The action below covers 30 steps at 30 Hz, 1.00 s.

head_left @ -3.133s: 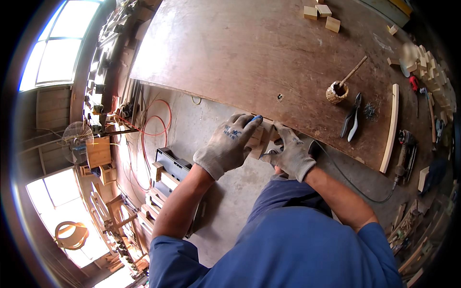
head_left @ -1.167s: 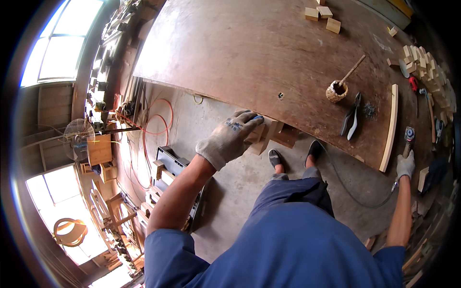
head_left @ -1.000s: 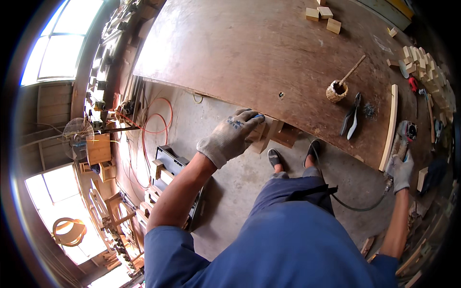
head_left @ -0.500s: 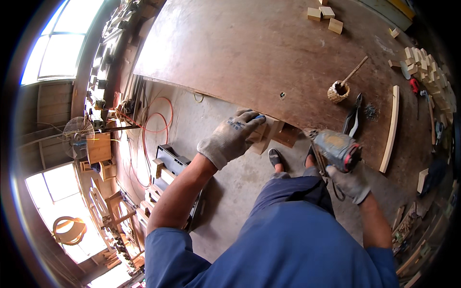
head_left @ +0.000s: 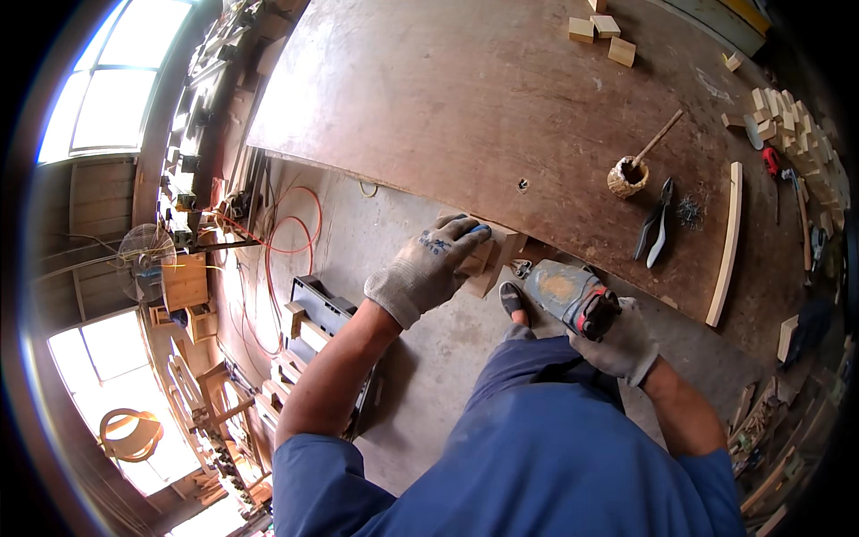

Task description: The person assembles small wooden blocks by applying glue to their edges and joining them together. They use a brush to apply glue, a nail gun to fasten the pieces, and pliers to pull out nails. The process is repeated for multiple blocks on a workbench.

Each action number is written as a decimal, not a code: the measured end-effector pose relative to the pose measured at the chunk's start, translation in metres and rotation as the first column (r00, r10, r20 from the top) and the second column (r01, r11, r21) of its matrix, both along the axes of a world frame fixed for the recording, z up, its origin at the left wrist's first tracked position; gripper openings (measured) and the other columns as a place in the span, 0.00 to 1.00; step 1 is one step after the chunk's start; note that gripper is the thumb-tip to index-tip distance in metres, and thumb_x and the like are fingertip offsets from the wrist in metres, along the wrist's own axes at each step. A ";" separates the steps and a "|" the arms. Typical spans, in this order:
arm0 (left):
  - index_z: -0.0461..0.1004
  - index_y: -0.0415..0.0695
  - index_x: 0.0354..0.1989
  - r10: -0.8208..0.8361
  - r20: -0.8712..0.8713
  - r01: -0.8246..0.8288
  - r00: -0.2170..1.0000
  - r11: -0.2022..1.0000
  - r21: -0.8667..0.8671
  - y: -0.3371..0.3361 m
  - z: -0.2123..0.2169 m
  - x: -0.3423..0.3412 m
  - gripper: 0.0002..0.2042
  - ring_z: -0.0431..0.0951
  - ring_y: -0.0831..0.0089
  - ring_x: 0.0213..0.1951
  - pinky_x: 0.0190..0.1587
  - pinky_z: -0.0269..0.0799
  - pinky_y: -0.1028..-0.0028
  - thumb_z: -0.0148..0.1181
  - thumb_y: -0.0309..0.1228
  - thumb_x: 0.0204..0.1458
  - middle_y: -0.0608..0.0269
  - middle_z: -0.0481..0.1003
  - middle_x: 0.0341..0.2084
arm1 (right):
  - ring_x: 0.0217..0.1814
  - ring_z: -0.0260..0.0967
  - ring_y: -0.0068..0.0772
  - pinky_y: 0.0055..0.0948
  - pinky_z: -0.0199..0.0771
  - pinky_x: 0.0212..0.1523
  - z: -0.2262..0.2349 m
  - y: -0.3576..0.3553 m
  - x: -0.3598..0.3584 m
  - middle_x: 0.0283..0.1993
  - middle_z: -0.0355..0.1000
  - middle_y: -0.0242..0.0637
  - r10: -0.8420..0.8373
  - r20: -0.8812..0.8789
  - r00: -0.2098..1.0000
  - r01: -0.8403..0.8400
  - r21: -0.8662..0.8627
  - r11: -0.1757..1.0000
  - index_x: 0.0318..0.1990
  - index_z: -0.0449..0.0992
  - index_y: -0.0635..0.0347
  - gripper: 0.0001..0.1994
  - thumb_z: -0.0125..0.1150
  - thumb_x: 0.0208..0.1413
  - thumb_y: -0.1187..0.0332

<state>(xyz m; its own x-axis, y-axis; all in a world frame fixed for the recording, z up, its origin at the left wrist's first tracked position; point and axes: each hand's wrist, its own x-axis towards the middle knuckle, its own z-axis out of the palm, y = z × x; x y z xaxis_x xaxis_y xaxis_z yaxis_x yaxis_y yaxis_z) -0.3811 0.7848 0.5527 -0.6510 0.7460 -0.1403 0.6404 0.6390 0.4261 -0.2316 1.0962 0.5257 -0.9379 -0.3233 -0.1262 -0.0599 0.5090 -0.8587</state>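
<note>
My left hand (head_left: 438, 257), in a pale work glove with dark fingertips, is closed over a light wooden piece (head_left: 497, 255) at the near edge of the workbench (head_left: 385, 98). In my gloved right hand (head_left: 625, 345) is a worn grey nail gun (head_left: 565, 291) with red trim and a black end cap. Its nose lies just right of the wooden piece; a small gap seems to be between them. The fingers round its handle are partly hidden by the tool's body.
On the bench lie pliers (head_left: 655, 224), a pot with a stick (head_left: 628, 176), a pile of small nails (head_left: 689, 211) and a long wooden strip (head_left: 727, 246). Wooden blocks (head_left: 622, 52) sit at the back, more stacked at right. An orange hose (head_left: 315, 215) curls on the floor, left.
My right hand has brought the nail gun left and slightly down, away from the bench top and up beside the wooden piece. My left hand stays almost where it was on that piece.
</note>
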 end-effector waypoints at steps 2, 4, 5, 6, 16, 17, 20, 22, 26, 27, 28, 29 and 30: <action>0.75 0.44 0.63 0.000 -0.006 0.000 1.000 1.000 -0.004 0.000 0.001 0.001 0.32 0.74 0.46 0.64 0.63 0.76 0.55 0.75 0.25 0.45 0.49 0.75 0.61 | 0.43 0.82 0.52 0.47 0.81 0.46 0.004 -0.003 -0.005 0.40 0.82 0.45 -0.005 -0.036 0.999 0.004 -0.024 1.000 0.43 0.81 0.58 0.14 0.69 0.50 0.63; 0.75 0.44 0.64 0.003 -0.010 -0.003 1.000 1.000 -0.018 0.001 0.003 0.001 0.33 0.74 0.46 0.63 0.63 0.76 0.54 0.75 0.25 0.45 0.48 0.75 0.61 | 0.40 0.82 0.53 0.47 0.82 0.42 0.007 -0.004 -0.009 0.37 0.81 0.45 0.012 -0.064 0.998 -0.011 0.008 1.000 0.41 0.81 0.59 0.13 0.68 0.49 0.64; 0.74 0.44 0.64 0.005 -0.011 -0.005 1.000 1.000 -0.025 0.002 0.004 0.001 0.33 0.74 0.46 0.63 0.63 0.76 0.54 0.75 0.25 0.45 0.48 0.75 0.61 | 0.39 0.81 0.51 0.46 0.81 0.41 0.007 -0.004 -0.009 0.38 0.81 0.44 0.018 -0.074 0.997 -0.017 0.024 1.000 0.42 0.81 0.57 0.12 0.68 0.51 0.65; 0.74 0.44 0.64 0.000 -0.013 -0.001 1.000 1.000 -0.023 0.002 0.004 0.001 0.33 0.74 0.45 0.63 0.63 0.77 0.54 0.75 0.25 0.45 0.48 0.75 0.61 | 0.39 0.81 0.49 0.45 0.81 0.41 0.005 -0.005 -0.009 0.39 0.82 0.42 0.024 -0.085 0.996 -0.021 0.039 0.999 0.42 0.82 0.55 0.11 0.68 0.52 0.65; 0.74 0.43 0.64 0.001 0.013 -0.002 1.000 1.000 0.008 0.002 0.005 0.000 0.33 0.74 0.44 0.63 0.62 0.77 0.54 0.74 0.24 0.46 0.46 0.75 0.61 | 0.34 0.82 0.48 0.45 0.83 0.35 0.003 -0.015 -0.021 0.36 0.82 0.43 -0.052 -0.182 0.982 0.052 -0.005 0.999 0.42 0.84 0.54 0.13 0.71 0.58 0.55; 0.74 0.43 0.65 0.000 0.014 0.000 1.000 1.000 0.007 0.002 0.006 0.000 0.33 0.74 0.45 0.63 0.62 0.77 0.54 0.74 0.25 0.46 0.46 0.75 0.61 | 0.35 0.82 0.49 0.45 0.83 0.35 0.002 -0.015 -0.021 0.36 0.82 0.43 -0.043 -0.164 0.986 0.044 0.003 0.999 0.42 0.84 0.54 0.13 0.71 0.58 0.55; 0.73 0.44 0.65 0.003 0.004 -0.003 1.000 1.000 -0.012 0.001 0.004 0.001 0.32 0.74 0.45 0.63 0.63 0.77 0.54 0.74 0.25 0.48 0.47 0.75 0.61 | 0.35 0.82 0.51 0.47 0.83 0.36 -0.003 -0.016 -0.022 0.36 0.82 0.44 -0.022 -0.148 0.989 0.025 0.019 1.000 0.43 0.84 0.54 0.14 0.71 0.58 0.55; 0.73 0.44 0.66 0.007 0.007 -0.006 1.000 1.000 -0.028 0.001 0.003 0.002 0.32 0.74 0.46 0.64 0.63 0.77 0.54 0.73 0.26 0.48 0.47 0.74 0.62 | 0.35 0.82 0.52 0.48 0.83 0.37 -0.005 -0.017 -0.024 0.36 0.82 0.45 -0.016 -0.188 0.982 0.020 0.016 1.000 0.43 0.83 0.53 0.15 0.72 0.57 0.54; 0.73 0.45 0.66 0.008 0.002 -0.008 1.000 0.999 -0.034 0.001 0.002 0.002 0.32 0.73 0.46 0.64 0.64 0.76 0.55 0.74 0.26 0.49 0.48 0.74 0.63 | 0.38 0.82 0.53 0.48 0.82 0.40 0.002 -0.018 -0.026 0.37 0.82 0.46 -0.031 -0.010 0.999 0.032 0.030 0.999 0.45 0.83 0.53 0.17 0.72 0.57 0.52; 0.73 0.45 0.66 0.007 0.002 -0.007 1.000 0.999 -0.032 0.001 0.003 0.001 0.32 0.73 0.46 0.65 0.64 0.76 0.55 0.74 0.26 0.49 0.48 0.74 0.63 | 0.39 0.82 0.53 0.49 0.82 0.41 0.002 -0.018 -0.027 0.37 0.83 0.46 -0.036 0.003 0.999 0.035 0.031 0.999 0.45 0.83 0.53 0.18 0.72 0.57 0.50; 0.73 0.45 0.66 0.005 0.002 -0.005 1.000 1.000 -0.029 0.002 0.003 0.001 0.32 0.73 0.46 0.65 0.64 0.76 0.55 0.74 0.26 0.49 0.48 0.74 0.63 | 0.40 0.82 0.54 0.49 0.82 0.42 0.002 -0.018 -0.027 0.37 0.83 0.46 -0.040 0.016 0.999 0.039 0.032 0.999 0.45 0.83 0.53 0.18 0.71 0.57 0.49; 0.73 0.45 0.66 0.003 0.001 -0.003 1.000 1.000 -0.027 0.002 0.004 0.001 0.32 0.73 0.46 0.65 0.64 0.76 0.55 0.75 0.26 0.49 0.48 0.74 0.63 | 0.40 0.83 0.53 0.49 0.82 0.43 0.003 -0.018 -0.027 0.38 0.83 0.46 -0.037 0.023 0.999 0.036 0.046 0.998 0.46 0.83 0.53 0.19 0.71 0.58 0.49; 0.73 0.45 0.66 0.004 0.003 -0.004 1.000 1.000 -0.031 0.002 0.004 0.001 0.32 0.73 0.46 0.65 0.64 0.76 0.55 0.75 0.26 0.48 0.48 0.74 0.63 | 0.41 0.83 0.53 0.49 0.82 0.43 0.004 -0.018 -0.027 0.39 0.83 0.46 -0.035 0.030 0.999 0.033 0.059 0.998 0.46 0.83 0.52 0.19 0.70 0.58 0.48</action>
